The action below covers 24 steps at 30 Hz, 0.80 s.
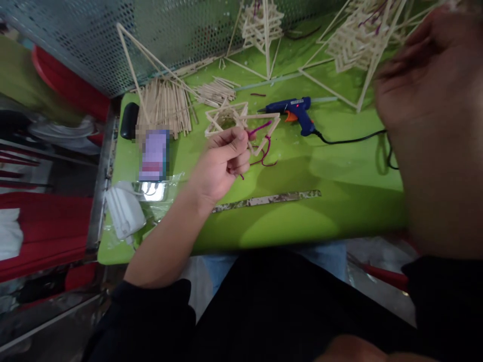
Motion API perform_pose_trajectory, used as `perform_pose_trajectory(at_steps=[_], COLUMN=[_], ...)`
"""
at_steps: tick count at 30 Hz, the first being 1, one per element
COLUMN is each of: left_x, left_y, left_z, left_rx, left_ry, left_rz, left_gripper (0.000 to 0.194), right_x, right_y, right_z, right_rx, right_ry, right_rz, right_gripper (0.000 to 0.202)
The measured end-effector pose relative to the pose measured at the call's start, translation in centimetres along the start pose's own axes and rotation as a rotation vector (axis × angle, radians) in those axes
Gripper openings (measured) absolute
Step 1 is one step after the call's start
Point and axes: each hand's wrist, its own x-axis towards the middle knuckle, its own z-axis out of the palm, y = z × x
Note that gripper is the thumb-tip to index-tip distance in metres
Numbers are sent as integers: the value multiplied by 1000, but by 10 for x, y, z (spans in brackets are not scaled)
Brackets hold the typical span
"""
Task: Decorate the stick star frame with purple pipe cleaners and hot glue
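Note:
Over the green table, my left hand is closed with thumb and fingertips on a purple cord. Just beyond it is a small frame of wooden sticks, partly behind the fingers. My right hand is raised at the upper right, blurred, its fingers curled near a larger stick structure; whether it grips anything is unclear. A blue glue gun with a lit red light lies between the hands. Below my left hand lies a flat patterned strip.
Piles of sticks lie at the back left, near a phone, a black object and a white adapter. Another stick structure stands at the back by a perforated metal panel. A black cable runs right.

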Motion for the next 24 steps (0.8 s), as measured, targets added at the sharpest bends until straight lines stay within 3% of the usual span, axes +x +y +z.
perform_pose_trajectory(at_steps=[2,6,10,12,15,18,21,24], left_x=[0,-1,-1,-1,-2,-3,-3,-3], left_y=[2,3,2,1,2,3,5,6], left_z=[1,2,-1,-2,-2,0,4,6], left_rx=[-6,-27,-44,-34,-18,-5,6,12], left_ry=[4,-19,-27,-31,-25,-4,17,22], left_rz=[1,31,66,69,70,60,41,38], left_gripper=[33,33,34,33,31,31,36,36], right_x=[3,-14,-17,-8,8,13,10,9], right_y=[2,23,44,49,51,49,44,41], right_z=[0,-5,-18,-25,-35,-39,-37,-36], right_rx=[8,-10,-172,-289,-520,-722,-783,-869], right_ry=[-37,-173,-395,-436,-414,-361,-325,-303], right_rz=[30,36,-150,-230,-354,-511,-512,-462], right_gripper=[56,43,30,30,42,40,31,42])
